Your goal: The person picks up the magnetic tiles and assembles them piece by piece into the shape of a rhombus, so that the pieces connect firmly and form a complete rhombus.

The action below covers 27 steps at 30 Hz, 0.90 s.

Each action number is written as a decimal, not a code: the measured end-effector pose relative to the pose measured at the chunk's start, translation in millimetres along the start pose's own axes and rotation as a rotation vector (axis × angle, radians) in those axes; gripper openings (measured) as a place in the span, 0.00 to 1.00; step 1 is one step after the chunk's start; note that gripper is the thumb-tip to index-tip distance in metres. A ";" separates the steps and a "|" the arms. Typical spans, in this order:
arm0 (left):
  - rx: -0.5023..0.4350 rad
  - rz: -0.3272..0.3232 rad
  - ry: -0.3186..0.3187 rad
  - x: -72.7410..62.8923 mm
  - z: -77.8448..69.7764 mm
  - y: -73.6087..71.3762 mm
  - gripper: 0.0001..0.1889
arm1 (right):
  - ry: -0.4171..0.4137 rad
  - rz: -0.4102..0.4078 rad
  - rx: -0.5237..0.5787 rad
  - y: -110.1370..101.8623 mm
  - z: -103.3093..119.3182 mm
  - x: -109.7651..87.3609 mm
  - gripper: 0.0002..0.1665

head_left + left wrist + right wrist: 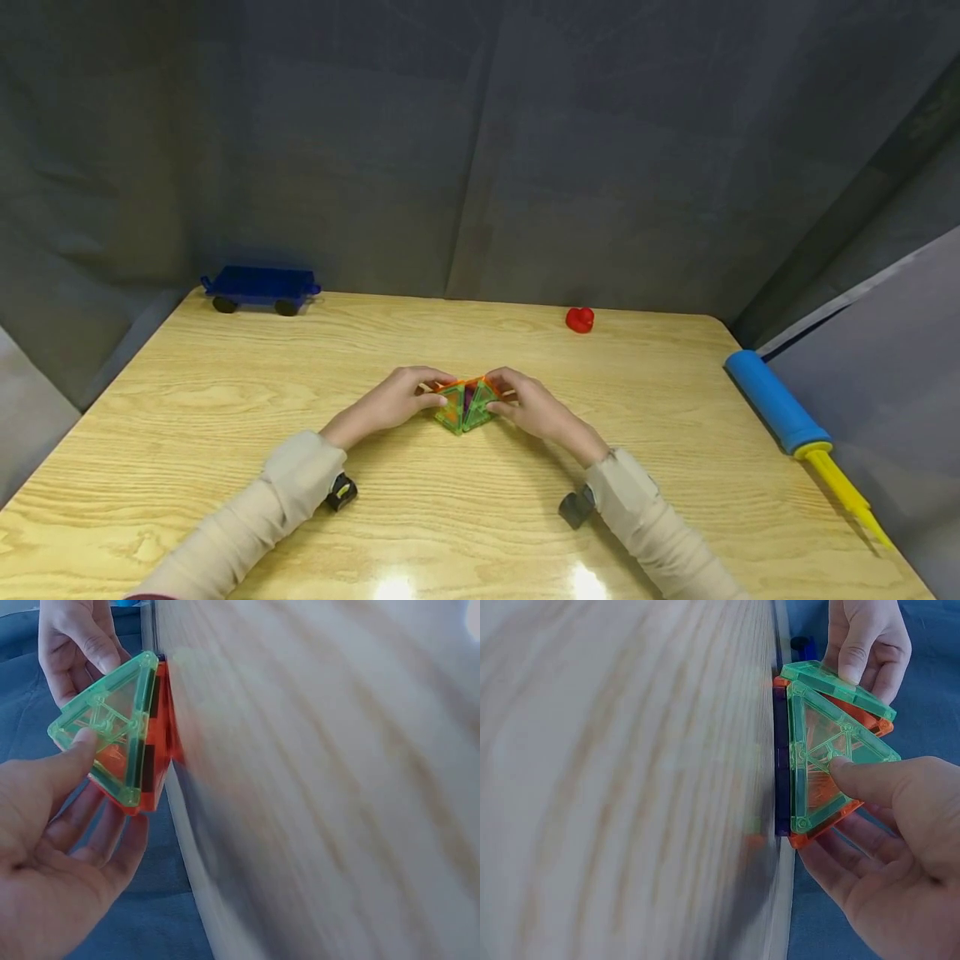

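Near the middle of the table, my two hands hold a small cluster of translucent magnetic tiles. My left hand pinches the left side, thumb on a green triangular tile and fingers behind on an orange tile. On the other side, my right hand pinches a second green triangle with its thumb, fingers behind at an orange edge. The two green triangles lean at an angle to each other with a narrow gap between. A purple tile lies along the bottom, against the tabletop.
A dark blue wheeled toy cart stands at the back left of the wooden table. A small red object lies towards the back right. Along the right edge rests a blue and yellow toy pump. Dark cloth hangs behind.
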<state>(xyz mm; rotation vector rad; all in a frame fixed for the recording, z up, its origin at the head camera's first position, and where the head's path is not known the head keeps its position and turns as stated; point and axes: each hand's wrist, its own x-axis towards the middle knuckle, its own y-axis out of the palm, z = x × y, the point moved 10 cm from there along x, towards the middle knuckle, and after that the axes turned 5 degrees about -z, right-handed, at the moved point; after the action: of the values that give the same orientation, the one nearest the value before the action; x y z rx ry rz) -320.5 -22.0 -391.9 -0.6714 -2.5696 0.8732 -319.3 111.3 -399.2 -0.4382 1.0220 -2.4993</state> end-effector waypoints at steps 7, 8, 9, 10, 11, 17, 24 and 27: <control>0.019 -0.012 0.001 2.2 -5.8 0.4 0.18 | -0.018 -0.003 -0.006 -1.7 1.3 -0.1 0.22; 0.024 -0.016 0.001 2.9 -6.5 0.5 0.18 | -0.023 -0.004 -0.004 -1.8 1.5 0.0 0.22; 0.028 -0.020 0.003 3.6 -7.3 0.7 0.18 | -0.029 -0.001 -0.002 -1.6 1.8 0.1 0.21; 0.035 -0.025 0.004 4.6 -7.8 0.8 0.18 | -0.034 0.001 0.002 -1.3 2.2 0.2 0.21; 0.039 -0.030 0.005 5.6 -8.2 0.9 0.18 | -0.038 0.003 0.005 -1.0 2.5 0.2 0.21; 0.049 -0.053 0.009 9.1 -9.9 0.5 0.17 | -0.047 0.010 0.016 0.0 2.4 0.9 0.21; 0.065 -0.056 0.014 12.7 -11.6 1.0 0.17 | -0.021 -0.002 0.013 -2.7 0.1 0.3 0.22; 0.068 -0.057 0.022 15.1 -13.4 1.7 0.17 | -0.003 -0.015 0.007 -4.8 -2.2 0.5 0.22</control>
<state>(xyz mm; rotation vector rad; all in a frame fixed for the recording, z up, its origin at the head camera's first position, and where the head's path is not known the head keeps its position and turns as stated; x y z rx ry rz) -326.3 -6.3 -380.5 -0.5817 -2.5146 0.9243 -321.9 115.5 -397.2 -0.4491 1.0116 -2.5142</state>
